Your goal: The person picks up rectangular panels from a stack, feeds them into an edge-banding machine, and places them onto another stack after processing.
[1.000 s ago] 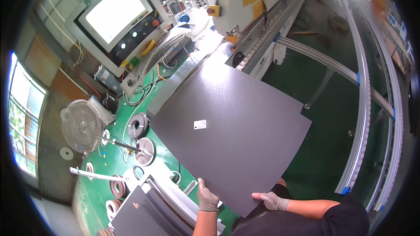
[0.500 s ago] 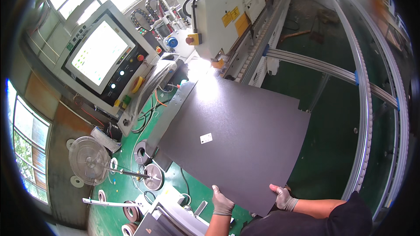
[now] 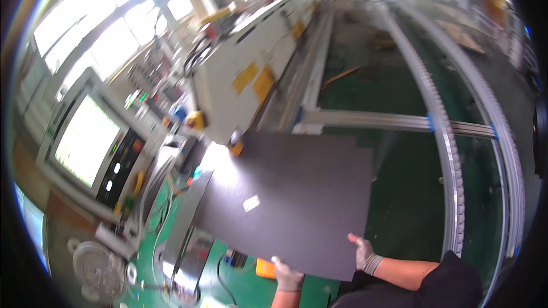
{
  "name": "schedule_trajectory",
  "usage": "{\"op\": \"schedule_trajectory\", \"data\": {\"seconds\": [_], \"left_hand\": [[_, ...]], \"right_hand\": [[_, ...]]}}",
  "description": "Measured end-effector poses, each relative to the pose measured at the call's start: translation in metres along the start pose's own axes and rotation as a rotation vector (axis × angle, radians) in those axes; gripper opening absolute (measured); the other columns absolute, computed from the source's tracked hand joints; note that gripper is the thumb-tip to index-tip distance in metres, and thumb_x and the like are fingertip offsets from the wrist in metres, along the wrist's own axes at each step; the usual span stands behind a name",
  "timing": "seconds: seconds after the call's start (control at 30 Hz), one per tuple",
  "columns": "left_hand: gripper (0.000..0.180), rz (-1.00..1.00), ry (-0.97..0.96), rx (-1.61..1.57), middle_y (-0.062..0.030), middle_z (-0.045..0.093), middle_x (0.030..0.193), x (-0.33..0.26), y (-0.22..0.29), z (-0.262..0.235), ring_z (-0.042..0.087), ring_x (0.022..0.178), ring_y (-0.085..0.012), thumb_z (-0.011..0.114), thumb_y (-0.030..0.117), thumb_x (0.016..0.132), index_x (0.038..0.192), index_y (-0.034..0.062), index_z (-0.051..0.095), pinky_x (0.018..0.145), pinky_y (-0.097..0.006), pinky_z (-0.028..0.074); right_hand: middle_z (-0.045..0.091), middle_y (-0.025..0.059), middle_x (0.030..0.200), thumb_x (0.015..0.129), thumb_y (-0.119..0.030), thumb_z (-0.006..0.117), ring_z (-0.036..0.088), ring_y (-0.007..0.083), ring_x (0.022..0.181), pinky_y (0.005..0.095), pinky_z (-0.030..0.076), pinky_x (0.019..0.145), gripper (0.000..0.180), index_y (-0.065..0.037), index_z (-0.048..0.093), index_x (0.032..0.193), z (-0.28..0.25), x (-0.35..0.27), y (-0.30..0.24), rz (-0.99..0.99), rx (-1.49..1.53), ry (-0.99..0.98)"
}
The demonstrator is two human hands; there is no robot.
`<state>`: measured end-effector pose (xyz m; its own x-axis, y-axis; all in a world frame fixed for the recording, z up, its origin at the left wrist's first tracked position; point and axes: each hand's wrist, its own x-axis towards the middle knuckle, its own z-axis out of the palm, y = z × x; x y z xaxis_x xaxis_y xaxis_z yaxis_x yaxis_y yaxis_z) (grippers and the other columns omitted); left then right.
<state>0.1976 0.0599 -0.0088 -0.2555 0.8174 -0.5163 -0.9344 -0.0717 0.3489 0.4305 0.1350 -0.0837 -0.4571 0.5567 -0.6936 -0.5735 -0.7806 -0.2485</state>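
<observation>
A large dark grey-brown panel (image 3: 291, 199) with a notched far right corner lies flat in front of me. On its surface is a small white label (image 3: 251, 203). My left hand (image 3: 288, 276), in a pale glove, grips the near edge, thumb on top and fingers hidden beneath. At the near right side my gloved right hand (image 3: 363, 252) holds the panel's edge the same way. The far left part of the panel reaches to the end of a long white machine (image 3: 228, 94), over a grey metal ledge (image 3: 185, 202).
A control console (image 3: 88, 140) with a lit screen stands at the left, with a pedestal fan (image 3: 98, 271) nearer me. Right of the panel, metal rails (image 3: 425, 82) with a crossbar (image 3: 371, 118) run away over the green floor. Cables and an orange-yellow object (image 3: 266, 268) lie near my left hand.
My view has swung to the right, so the console and machine now sit further left. Both hands keep hold of the panel, whose far edge now appears closer to the machine's end.
</observation>
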Motion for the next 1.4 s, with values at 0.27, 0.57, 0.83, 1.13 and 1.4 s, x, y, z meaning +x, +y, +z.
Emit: {"op": "schedule_trajectory", "data": {"seconds": [0.27,0.57,0.83,1.13,1.4], "left_hand": [[0.058,0.013,0.160,0.271,-0.0131,0.043,0.148,0.038,0.000,0.023,0.043,0.134,-0.0345,0.030,0.046,0.104,0.151,0.0122,0.033,0.109,-0.054,0.037],[0.063,0.145,0.107,2.105,-0.0278,0.062,0.118,-0.074,-0.050,-0.347,0.056,0.112,-0.0454,0.040,0.054,0.097,0.122,0.0012,0.062,0.094,-0.053,0.046],[0.045,-0.335,0.678,2.304,-0.0169,0.060,0.126,-0.367,-0.127,-0.440,0.061,0.108,-0.0364,0.041,0.025,0.097,0.139,0.0097,0.048,0.085,-0.048,0.052],[0.026,0.868,2.133,-0.047,-0.0056,0.051,0.067,-0.539,-0.169,-0.423,0.049,0.068,-0.0163,0.048,0.019,0.088,0.066,0.0041,0.051,0.064,-0.038,0.044],[0.043,0.774,1.434,-0.708,-0.0104,0.067,0.090,-0.576,-0.142,-0.453,0.063,0.063,-0.0182,0.056,0.044,0.095,0.113,0.0054,0.057,0.051,-0.030,0.049]], "right_hand": [[0.062,0.0075,0.108,0.086,-0.035,0.073,0.054,0.0185,0.101,0.0372,0.042,0.094,0.038,-0.002,0.067,0.104,0.062,0.015,-0.076,-0.492,-0.180,0.287],[0.065,0.0105,0.103,0.090,-0.025,0.067,0.062,0.0202,0.094,0.0363,0.052,0.082,0.032,-0.002,0.060,0.112,0.074,0.038,-0.089,-0.737,-0.392,0.253],[0.063,0.0073,0.085,0.097,-0.025,0.059,0.061,0.0174,0.073,0.0284,0.052,0.064,0.016,-0.009,0.056,0.100,0.020,-0.023,0.110,0.321,-0.895,-0.200],[0.071,0.0146,0.100,0.090,-0.024,0.067,0.068,0.0236,0.095,0.0345,0.053,0.084,0.030,0.000,0.066,0.108,0.043,-0.087,0.184,0.075,-2.493,-1.341],[0.067,0.0080,0.090,0.092,-0.027,0.067,0.063,0.0168,0.083,0.0305,0.051,0.076,0.031,0.000,0.066,0.106,0.051,-0.031,0.198,-0.012,-2.431,-1.057]]}}
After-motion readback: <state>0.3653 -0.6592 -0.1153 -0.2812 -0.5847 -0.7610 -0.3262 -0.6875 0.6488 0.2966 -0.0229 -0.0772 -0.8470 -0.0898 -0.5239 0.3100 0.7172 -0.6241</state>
